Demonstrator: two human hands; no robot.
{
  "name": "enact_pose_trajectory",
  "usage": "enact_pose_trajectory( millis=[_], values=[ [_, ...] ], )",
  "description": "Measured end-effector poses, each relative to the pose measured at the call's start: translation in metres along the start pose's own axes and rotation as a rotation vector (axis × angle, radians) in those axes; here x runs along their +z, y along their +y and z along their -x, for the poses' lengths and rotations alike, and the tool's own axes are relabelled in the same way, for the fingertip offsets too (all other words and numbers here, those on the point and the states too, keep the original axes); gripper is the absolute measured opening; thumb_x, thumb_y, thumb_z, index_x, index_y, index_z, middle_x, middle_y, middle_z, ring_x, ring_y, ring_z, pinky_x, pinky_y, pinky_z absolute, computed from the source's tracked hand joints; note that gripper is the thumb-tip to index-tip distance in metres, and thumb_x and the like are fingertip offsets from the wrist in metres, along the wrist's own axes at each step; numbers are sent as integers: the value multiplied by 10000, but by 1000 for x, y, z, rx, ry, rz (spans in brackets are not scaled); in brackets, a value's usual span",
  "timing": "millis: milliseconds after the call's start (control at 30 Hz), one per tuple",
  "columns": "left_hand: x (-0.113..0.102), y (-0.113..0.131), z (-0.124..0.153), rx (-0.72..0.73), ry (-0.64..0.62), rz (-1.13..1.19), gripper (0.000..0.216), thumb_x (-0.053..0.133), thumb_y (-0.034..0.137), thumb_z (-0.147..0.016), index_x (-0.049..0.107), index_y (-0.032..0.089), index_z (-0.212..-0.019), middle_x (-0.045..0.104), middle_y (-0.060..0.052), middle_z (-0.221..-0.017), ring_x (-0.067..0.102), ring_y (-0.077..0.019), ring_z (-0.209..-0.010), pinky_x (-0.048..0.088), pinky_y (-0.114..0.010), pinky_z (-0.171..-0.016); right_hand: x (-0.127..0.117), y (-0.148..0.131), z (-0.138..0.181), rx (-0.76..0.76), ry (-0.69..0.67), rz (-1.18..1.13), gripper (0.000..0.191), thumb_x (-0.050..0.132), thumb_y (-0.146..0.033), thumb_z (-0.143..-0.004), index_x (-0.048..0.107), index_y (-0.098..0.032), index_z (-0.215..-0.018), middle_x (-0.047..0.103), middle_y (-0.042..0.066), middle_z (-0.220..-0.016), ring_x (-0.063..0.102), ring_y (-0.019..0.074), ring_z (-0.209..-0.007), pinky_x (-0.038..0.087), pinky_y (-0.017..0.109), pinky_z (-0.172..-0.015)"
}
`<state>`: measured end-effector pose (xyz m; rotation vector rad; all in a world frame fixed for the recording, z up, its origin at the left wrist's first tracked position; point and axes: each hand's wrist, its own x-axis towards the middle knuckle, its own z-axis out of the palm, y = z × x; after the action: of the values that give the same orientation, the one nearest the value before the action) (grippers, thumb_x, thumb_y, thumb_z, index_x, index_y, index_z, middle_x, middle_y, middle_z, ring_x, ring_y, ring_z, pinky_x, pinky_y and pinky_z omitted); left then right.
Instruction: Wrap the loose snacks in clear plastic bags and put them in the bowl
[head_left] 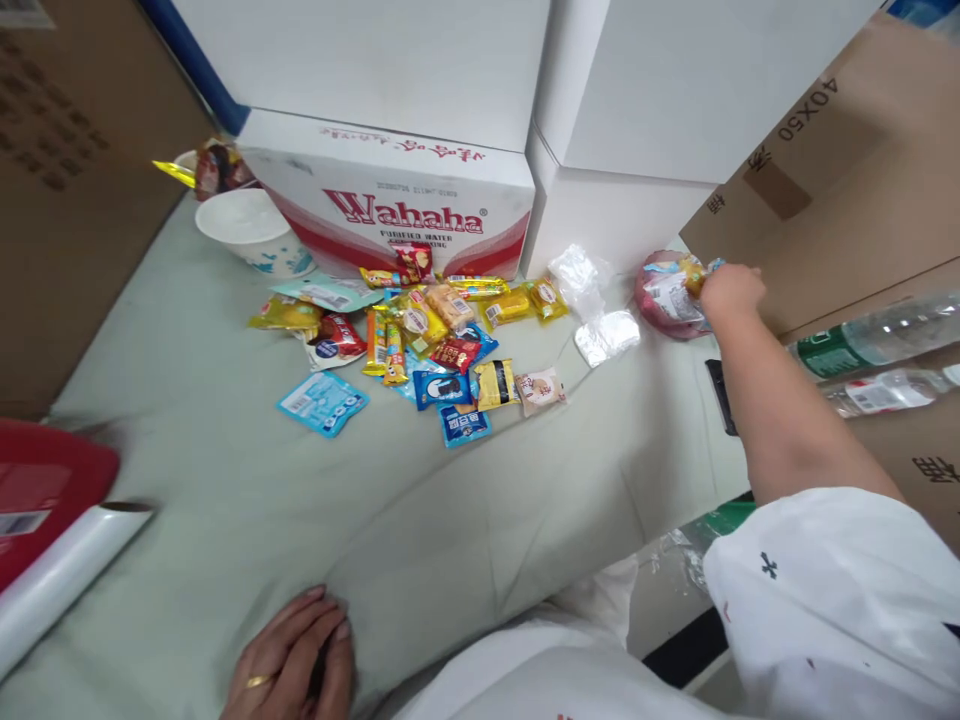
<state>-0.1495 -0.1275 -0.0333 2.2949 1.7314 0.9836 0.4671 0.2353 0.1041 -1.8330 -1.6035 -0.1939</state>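
Observation:
My right hand (729, 288) reaches to the far right and closes on a filled clear bag of snacks (666, 295) that rests against a brown carton. My left hand (294, 658) lies at the near edge of the pale green cloth (225, 480), fingers curled down on the fabric with nothing visible in them; a ring shows on one finger. Between the hands lies a heap of small wrapped snacks (435, 340) in yellow, blue and red packets. Two crumpled clear plastic bags (592, 310) lie just left of the filled bag.
A Wahaha water carton (390, 200) and white boxes (675, 120) stand behind the snacks. A white paper bowl (251, 230) sits at the back left. Water bottles (877, 345) lie on cartons at the right. A red box (37, 490) and a plastic roll (60, 575) are at the near left.

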Motion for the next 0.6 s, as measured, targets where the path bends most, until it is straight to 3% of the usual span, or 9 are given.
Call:
enact_pose_trajectory(
  millis=[67,133,233,300,367,433,533,600],
  values=[
    [-2,3,-1,1,-6,-2,173,627,210,-882,661,245,-1048,707,-87,-1027,708,-291,-1028,556,-472,-957,-7,-8,7,43,150,79,442,508,-552,-996,673,-180,-824,582,246,-1001,515,382,-1187,479,521,-867],
    [-3,4,-1,-6,-4,-12,180,636,201,-869,665,245,-1041,708,-86,-1029,710,-292,-1027,558,-467,-950,-11,-26,24,-3,143,150,373,450,-448,-1028,694,-169,-994,577,259,-1155,475,380,-1233,439,544,-909],
    [-1,5,-3,15,16,-25,173,649,190,-857,669,236,-1023,706,-92,-1025,713,-302,-1008,560,-471,-927,0,-64,66,-96,-157,210,324,444,-326,-1010,678,-140,-1132,637,202,-1123,561,316,-1096,429,488,-912],
    [0,6,-4,29,29,-28,165,655,184,-854,668,229,-1012,703,-97,-1016,711,-309,-999,557,-479,-920,19,-82,96,-122,-342,196,292,580,-344,-938,693,-147,-1120,675,138,-1048,597,246,-947,445,389,-860],
    [-1,6,-4,31,30,-14,164,655,182,-856,671,232,-1012,702,-93,-1011,708,-307,-1004,556,-477,-919,38,-91,119,-82,-469,199,261,657,-311,-865,713,-152,-1064,694,119,-1031,600,231,-915,445,342,-819],
    [-5,6,-3,10,4,41,179,640,181,-871,677,242,-1035,704,-87,-1034,707,-295,-1031,561,-459,-920,48,-95,134,-37,-535,213,193,613,-244,-863,724,-140,-982,705,136,-1014,606,245,-938,445,343,-821],
    [-13,13,-1,-107,-7,164,195,609,198,-904,689,254,-1072,705,-88,-1103,702,-275,-1084,571,-426,-922,42,-104,154,-15,-421,85,224,529,-247,-909,721,-138,-947,716,138,-993,625,245,-940,464,365,-858],
    [-17,26,-6,-237,16,245,181,605,238,-921,705,253,-1071,709,-88,-1127,700,-266,-1089,576,-409,-918,32,-120,176,91,-287,-252,236,569,-332,-912,711,-163,-994,720,93,-951,634,216,-865,491,355,-830]
  ],
)
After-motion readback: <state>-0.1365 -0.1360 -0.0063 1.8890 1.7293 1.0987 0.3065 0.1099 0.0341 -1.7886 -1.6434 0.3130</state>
